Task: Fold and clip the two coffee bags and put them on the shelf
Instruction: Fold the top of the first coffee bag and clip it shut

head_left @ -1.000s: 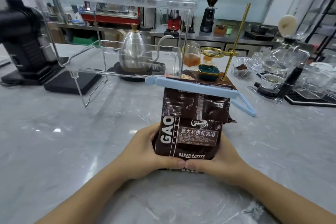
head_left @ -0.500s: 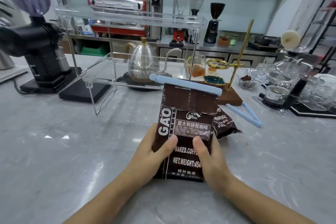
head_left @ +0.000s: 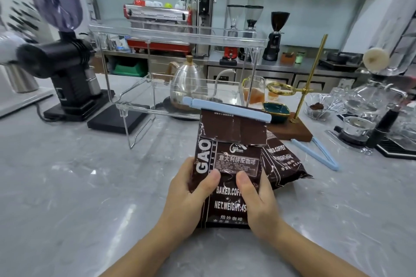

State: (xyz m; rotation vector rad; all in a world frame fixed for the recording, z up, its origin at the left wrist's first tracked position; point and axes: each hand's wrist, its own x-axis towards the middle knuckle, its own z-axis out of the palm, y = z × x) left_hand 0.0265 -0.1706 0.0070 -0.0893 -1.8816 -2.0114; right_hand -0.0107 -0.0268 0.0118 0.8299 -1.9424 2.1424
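Observation:
A dark brown coffee bag (head_left: 229,155) stands upright in the middle of the counter, its top folded over and closed by a light blue clip (head_left: 225,109). My left hand (head_left: 189,195) grips its left side with the thumb on the front. My right hand (head_left: 256,200) grips its right side the same way. A second coffee bag (head_left: 283,164) lies flat on the counter behind and to the right. A second blue clip (head_left: 315,153) lies open on the counter beside it. The clear two-level shelf (head_left: 180,36) stands behind the held bag.
A black grinder (head_left: 67,69) sits at the left on a dark base. A steel kettle (head_left: 189,83) stands behind the shelf. A brass dripper stand (head_left: 310,78) on a wooden block, glass cups and a siphon brewer (head_left: 369,105) crowd the right side.
Both hands have slid up from the bag's bottom to its sides, thumbs on the front. The bag has risen slightly and tilted upright, revealing the second bag behind it.

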